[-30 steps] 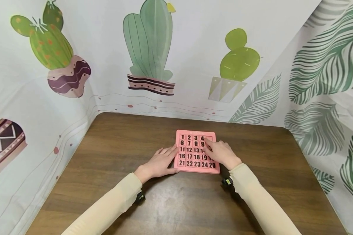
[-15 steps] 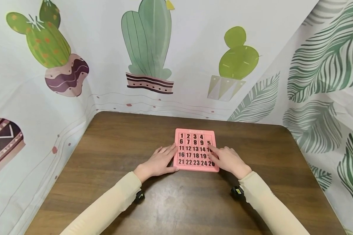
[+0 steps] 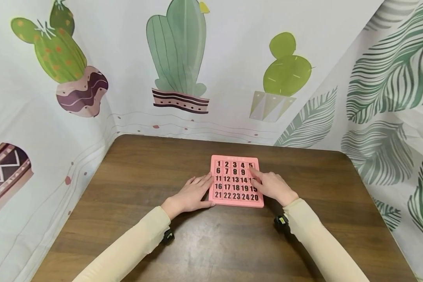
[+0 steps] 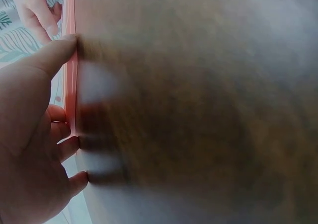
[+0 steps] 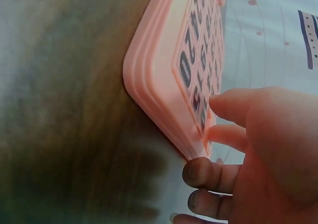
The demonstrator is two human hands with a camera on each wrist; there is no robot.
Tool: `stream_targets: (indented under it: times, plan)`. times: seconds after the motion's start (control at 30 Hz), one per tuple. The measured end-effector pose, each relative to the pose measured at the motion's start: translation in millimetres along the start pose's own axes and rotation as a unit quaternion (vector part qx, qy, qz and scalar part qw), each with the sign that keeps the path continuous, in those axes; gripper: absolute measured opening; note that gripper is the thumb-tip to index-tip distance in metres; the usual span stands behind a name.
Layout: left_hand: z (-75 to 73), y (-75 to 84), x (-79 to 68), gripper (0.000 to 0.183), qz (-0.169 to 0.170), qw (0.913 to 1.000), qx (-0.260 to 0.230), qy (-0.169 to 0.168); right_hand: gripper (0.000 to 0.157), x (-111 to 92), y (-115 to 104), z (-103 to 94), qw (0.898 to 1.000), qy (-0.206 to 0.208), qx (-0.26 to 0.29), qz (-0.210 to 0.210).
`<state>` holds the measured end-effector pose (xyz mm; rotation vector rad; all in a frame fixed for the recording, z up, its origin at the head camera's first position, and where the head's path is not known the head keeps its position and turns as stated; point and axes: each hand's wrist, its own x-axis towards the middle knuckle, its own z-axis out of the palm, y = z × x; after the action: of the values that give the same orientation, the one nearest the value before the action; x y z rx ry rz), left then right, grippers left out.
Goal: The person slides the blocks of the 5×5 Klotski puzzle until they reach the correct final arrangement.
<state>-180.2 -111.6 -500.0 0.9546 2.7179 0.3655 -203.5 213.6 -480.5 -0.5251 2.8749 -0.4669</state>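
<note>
A pink sliding number puzzle (image 3: 235,203) lies flat on the table, its black-numbered tiles set in a square grid. My left hand (image 3: 192,196) lies along its left side, fingers extended and the thumb at the near left corner; in the left wrist view the thumb (image 4: 62,50) meets the pink edge. Over the right columns is my right hand (image 3: 275,187), index fingertip just under tile 5 (image 3: 250,165). That fingertip and the thumb cover part of the second and third rows at the right. In the right wrist view, thumb and index finger touch the puzzle's face (image 5: 198,50).
The brown wooden table (image 3: 144,164) extends around the puzzle. A white cloth backdrop (image 3: 232,58) printed with cacti and leaves rises behind and beside it. Each wrist wears a small black camera, such as the right one (image 3: 280,221).
My right hand first drew back toward me, then moved slightly forward. Tile 5 has slid from the second row up into the top right slot. My left hand stays at the puzzle's left side.
</note>
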Motion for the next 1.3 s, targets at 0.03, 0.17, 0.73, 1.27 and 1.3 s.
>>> stream_targets:
  times: [0.03, 0.17, 0.73, 1.27, 1.3]
  plan:
    - [-0.1, 0.3, -0.1, 0.095, 0.000, 1.0000, 0.001, 0.000, 0.056, 1.3, 0.4, -0.1, 1.000, 0.003, -0.004, 0.000]
    - [-0.2, 0.8, -0.6, 0.094, 0.000, 1.0000, 0.002, 0.003, 0.057, 2.1, 0.6, 0.4, 1.000, 0.003, -0.005, -0.001]
    - [2.0, -0.4, 0.0, 0.094, -0.001, 1.0000, -0.003, 0.002, 0.048, -50.8, -11.2, 11.0, 0.996, 0.043, -0.030, -0.075]
    - [1.1, 1.1, -0.6, 0.091, 0.010, 0.9996, -0.021, 0.018, 0.052, -26.3, -1.6, 8.0, 1.000, 0.016, 0.002, -0.023]
    - [0.6, 1.4, -0.9, 0.091, 0.009, 0.9996, -0.019, 0.019, 0.053, -25.7, -1.4, 8.3, 1.000, 0.014, 0.000, -0.019]
